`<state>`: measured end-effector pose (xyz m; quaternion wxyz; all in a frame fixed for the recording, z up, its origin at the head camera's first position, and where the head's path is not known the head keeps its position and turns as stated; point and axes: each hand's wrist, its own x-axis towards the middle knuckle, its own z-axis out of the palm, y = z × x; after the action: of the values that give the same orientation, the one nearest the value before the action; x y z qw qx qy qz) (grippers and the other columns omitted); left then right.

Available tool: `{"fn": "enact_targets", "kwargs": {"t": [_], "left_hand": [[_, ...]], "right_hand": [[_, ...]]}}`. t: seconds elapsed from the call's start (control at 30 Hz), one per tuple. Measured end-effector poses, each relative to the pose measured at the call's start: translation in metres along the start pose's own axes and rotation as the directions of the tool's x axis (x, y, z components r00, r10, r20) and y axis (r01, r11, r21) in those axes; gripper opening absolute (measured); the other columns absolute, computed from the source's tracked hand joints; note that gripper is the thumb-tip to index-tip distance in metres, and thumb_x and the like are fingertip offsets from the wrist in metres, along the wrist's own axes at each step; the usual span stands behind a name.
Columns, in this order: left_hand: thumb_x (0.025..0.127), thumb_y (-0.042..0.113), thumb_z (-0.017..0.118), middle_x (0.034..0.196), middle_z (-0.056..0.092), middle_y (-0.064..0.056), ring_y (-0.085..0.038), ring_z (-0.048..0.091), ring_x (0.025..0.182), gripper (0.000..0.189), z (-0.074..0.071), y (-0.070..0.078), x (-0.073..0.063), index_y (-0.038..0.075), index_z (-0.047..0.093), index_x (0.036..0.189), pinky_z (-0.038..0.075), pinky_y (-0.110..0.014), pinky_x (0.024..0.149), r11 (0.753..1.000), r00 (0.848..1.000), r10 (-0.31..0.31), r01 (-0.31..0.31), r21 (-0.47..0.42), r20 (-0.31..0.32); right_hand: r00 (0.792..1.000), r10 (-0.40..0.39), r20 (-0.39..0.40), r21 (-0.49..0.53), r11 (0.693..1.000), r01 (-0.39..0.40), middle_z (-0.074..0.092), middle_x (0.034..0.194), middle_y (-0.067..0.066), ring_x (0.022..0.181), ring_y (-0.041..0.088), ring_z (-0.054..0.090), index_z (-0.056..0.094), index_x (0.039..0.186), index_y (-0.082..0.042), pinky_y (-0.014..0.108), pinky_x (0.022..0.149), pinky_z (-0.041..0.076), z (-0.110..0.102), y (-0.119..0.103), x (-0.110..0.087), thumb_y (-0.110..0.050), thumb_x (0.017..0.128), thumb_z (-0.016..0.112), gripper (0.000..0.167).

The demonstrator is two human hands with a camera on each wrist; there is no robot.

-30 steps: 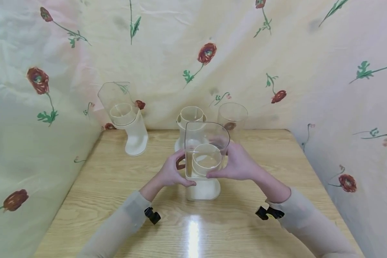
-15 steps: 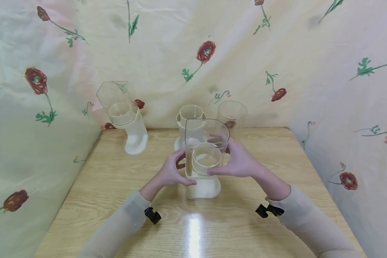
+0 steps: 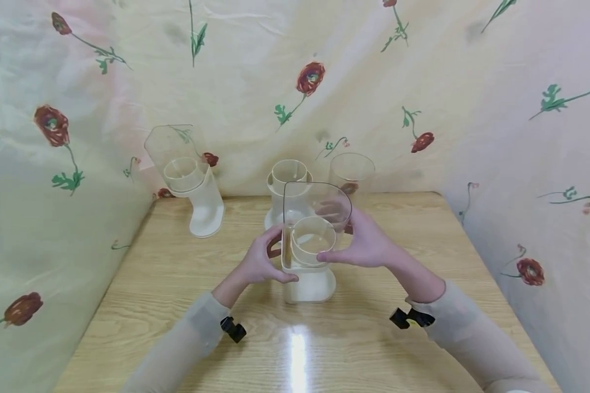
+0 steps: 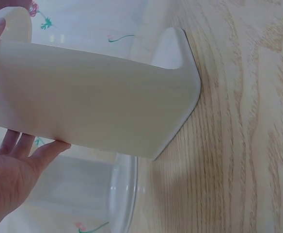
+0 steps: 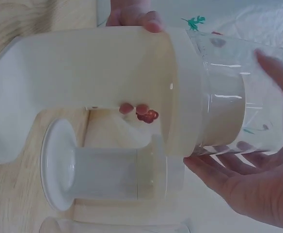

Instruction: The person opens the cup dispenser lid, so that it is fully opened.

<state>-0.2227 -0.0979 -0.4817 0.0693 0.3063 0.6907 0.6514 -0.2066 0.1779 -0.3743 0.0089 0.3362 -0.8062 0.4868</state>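
A white stand [image 3: 311, 286] with a flat foot and a ring-shaped collar on top rises from the table, with a clear D-shaped container [image 3: 307, 197] around the collar. My left hand [image 3: 261, 261] grips the stand's column just below its top, thumb on the near side; in the right wrist view, fingertips [image 5: 127, 108] of that hand show past the column's far edge. My right hand [image 3: 366, 240] holds the clear container from the right, its thumb low on the near side and its other fingers behind the clear wall. In the left wrist view, the stand's foot [image 4: 175, 48] touches the table.
A similar white stand [image 3: 206, 213] bearing a clear angular container [image 3: 167, 143] is at the back left. Close behind my hands stands a white spool-shaped stand [image 3: 289, 188], with a clear cylinder [image 3: 352, 168] to its right. Flowered cloth [image 3: 246, 98] encloses the wooden table [image 3: 142, 305].
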Motion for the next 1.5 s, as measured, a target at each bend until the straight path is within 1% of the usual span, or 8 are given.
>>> {"fn": "enact_targets", "kwargs": {"t": [0.23, 0.57, 0.77, 0.9, 1.07, 1.27, 1.4, 1.5], "left_hand": [[0.059, -0.010, 0.096, 0.148, 0.058, -0.017, -0.036, 0.056, 0.138, 0.110, 0.001, 0.002, -0.001, 0.010, 0.049, 0.155, 0.058, -0.044, 0.111, 1.000, 1.000, -0.012, 0.013, 0.017, -0.006], [0.060, -0.007, 0.097, 0.148, 0.058, -0.014, -0.038, 0.055, 0.141, 0.110, 0.004, 0.001, -0.002, 0.014, 0.049, 0.156, 0.056, -0.053, 0.112, 1.000, 1.000, 0.004, -0.004, 0.023, -0.004], [0.060, -0.008, 0.096, 0.151, 0.056, -0.019, -0.043, 0.052, 0.142, 0.117, 0.004, -0.001, -0.002, 0.011, 0.041, 0.161, 0.053, -0.058, 0.114, 0.999, 1.000, 0.001, -0.001, 0.037, -0.004], [0.061, -0.007, 0.096, 0.152, 0.056, -0.018, -0.034, 0.054, 0.142, 0.117, 0.002, -0.001, 0.000, 0.011, 0.040, 0.162, 0.053, -0.059, 0.114, 0.999, 1.000, -0.004, 0.004, 0.054, -0.001], [0.061, -0.007, 0.097, 0.148, 0.057, -0.016, -0.038, 0.056, 0.138, 0.115, 0.000, -0.001, 0.001, 0.015, 0.042, 0.160, 0.058, -0.048, 0.111, 0.999, 1.000, 0.017, -0.018, 0.048, 0.020], [0.064, -0.004, 0.098, 0.149, 0.057, -0.015, -0.029, 0.057, 0.137, 0.114, -0.001, -0.002, 0.000, 0.014, 0.041, 0.161, 0.058, -0.044, 0.111, 0.998, 0.999, 0.026, -0.027, 0.054, 0.032], [0.065, -0.001, 0.098, 0.151, 0.056, -0.014, -0.027, 0.055, 0.140, 0.114, -0.003, 0.000, -0.001, 0.016, 0.040, 0.162, 0.056, -0.051, 0.113, 0.998, 0.999, 0.003, -0.006, 0.064, 0.035], [0.064, 0.000, 0.099, 0.152, 0.056, -0.012, -0.030, 0.053, 0.143, 0.116, -0.005, 0.001, -0.001, 0.018, 0.040, 0.162, 0.054, -0.054, 0.114, 0.998, 0.999, -0.017, 0.015, 0.062, 0.036]], "right_hand": [[1.000, 0.010, -0.022, -0.022, 1.000, -0.010, 0.063, 0.147, 0.018, 0.126, 0.038, 0.071, 0.041, 0.158, -0.009, 0.043, 0.096, 0.066, -0.010, -0.007, 0.008, -0.010, 0.076, 0.097, 0.099], [0.999, 0.043, -0.007, 0.005, 0.999, -0.043, 0.061, 0.150, 0.017, 0.129, 0.037, 0.068, 0.040, 0.158, -0.010, 0.043, 0.097, 0.066, -0.013, -0.013, 0.009, -0.008, 0.077, 0.095, 0.097], [0.998, 0.026, -0.064, 0.129, 0.991, -0.017, 0.060, 0.148, 0.016, 0.126, 0.027, 0.070, 0.037, 0.155, -0.004, 0.036, 0.098, 0.065, -0.020, -0.015, 0.005, 0.007, 0.077, 0.088, 0.093], [0.989, -0.078, -0.129, 0.312, 0.943, 0.115, 0.059, 0.148, 0.010, 0.128, 0.015, 0.069, 0.034, 0.149, 0.008, 0.033, 0.104, 0.062, -0.031, -0.017, 0.003, 0.023, 0.075, 0.077, 0.087], [0.956, -0.167, -0.240, 0.427, 0.866, 0.259, 0.063, 0.146, 0.008, 0.130, 0.019, 0.068, 0.036, 0.146, 0.009, 0.034, 0.112, 0.057, -0.050, -0.020, 0.003, 0.038, 0.067, 0.065, 0.089], [0.941, -0.111, -0.321, 0.434, 0.866, 0.250, 0.065, 0.141, 0.011, 0.125, 0.023, 0.071, 0.029, 0.158, -0.006, 0.032, 0.105, 0.061, -0.073, -0.023, -0.006, 0.037, 0.072, 0.062, 0.101], [0.923, -0.031, -0.384, 0.464, 0.857, 0.222, 0.056, 0.145, 0.013, 0.125, 0.026, 0.069, 0.036, 0.154, -0.003, 0.034, 0.100, 0.064, -0.082, -0.024, -0.012, 0.024, 0.087, 0.063, 0.077], [0.896, 0.024, -0.443, 0.528, 0.815, 0.239, 0.048, 0.147, 0.020, 0.120, 0.029, 0.071, 0.036, 0.155, -0.011, 0.039, 0.092, 0.068, -0.086, -0.026, -0.015, 0.014, 0.094, 0.060, 0.070]]}}
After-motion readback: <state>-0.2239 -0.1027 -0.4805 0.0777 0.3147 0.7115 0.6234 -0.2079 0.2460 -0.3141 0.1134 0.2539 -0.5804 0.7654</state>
